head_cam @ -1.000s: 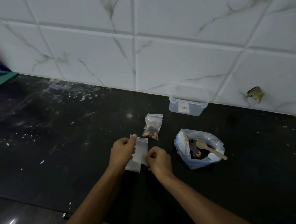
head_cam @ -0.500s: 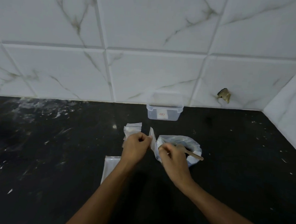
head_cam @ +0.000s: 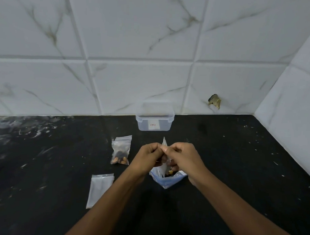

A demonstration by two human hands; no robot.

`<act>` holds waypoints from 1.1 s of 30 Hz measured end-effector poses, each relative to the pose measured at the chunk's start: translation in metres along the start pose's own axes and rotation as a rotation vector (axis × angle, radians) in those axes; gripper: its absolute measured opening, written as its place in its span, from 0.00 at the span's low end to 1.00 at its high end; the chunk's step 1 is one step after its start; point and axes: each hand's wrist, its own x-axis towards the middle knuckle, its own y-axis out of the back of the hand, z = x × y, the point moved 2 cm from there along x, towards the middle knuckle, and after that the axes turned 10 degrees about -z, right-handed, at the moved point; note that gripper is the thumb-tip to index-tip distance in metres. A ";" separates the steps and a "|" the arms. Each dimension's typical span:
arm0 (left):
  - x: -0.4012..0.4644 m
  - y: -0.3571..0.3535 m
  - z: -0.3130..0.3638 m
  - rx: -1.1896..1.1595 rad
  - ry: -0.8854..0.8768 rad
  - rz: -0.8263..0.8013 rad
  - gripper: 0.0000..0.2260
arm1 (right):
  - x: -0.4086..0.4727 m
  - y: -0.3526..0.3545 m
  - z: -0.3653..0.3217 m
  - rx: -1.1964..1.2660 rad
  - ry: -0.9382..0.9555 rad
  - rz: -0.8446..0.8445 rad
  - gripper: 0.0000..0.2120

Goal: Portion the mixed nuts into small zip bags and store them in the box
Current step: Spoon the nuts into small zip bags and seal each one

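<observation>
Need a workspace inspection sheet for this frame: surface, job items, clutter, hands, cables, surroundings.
Surface: black countertop, white scuffs and specks, heaviest at far left.
Job's things: clear box open against the wall; filled zip bag lying flat; empty zip bags at near left; big nut bag below the hands; small zip bag pinched at its top by both hands.
Clutter: nothing seen.
Grippers: left hand and right hand, fingers closed on the small zip bag.
Cables: nothing seen.
Surroundings: marbled white wall tiles; chipped hole in one tile.
</observation>
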 end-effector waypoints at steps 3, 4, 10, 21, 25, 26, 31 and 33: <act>0.002 0.002 0.001 0.003 0.047 0.040 0.11 | 0.001 0.010 0.004 0.031 -0.042 -0.048 0.06; 0.002 0.004 0.002 0.042 0.060 0.082 0.11 | 0.002 0.013 0.005 -0.024 -0.054 -0.029 0.06; -0.002 0.005 0.014 0.606 0.038 0.277 0.10 | 0.002 0.022 0.011 -0.539 0.058 0.217 0.10; 0.006 -0.009 -0.006 0.570 -0.104 -0.032 0.54 | 0.006 0.032 -0.007 -0.466 0.063 0.147 0.07; 0.016 -0.012 -0.008 0.568 -0.136 0.010 0.46 | 0.006 0.031 -0.008 -0.490 0.054 0.133 0.05; 0.016 -0.013 -0.008 0.561 -0.155 0.021 0.41 | 0.006 0.032 -0.008 -0.496 0.058 0.131 0.05; 0.015 -0.008 -0.010 0.449 -0.238 0.093 0.27 | 0.008 0.041 -0.004 -0.419 0.068 0.129 0.14; 0.013 -0.002 -0.014 0.368 -0.246 0.130 0.25 | 0.010 0.049 0.005 -0.433 0.045 0.171 0.19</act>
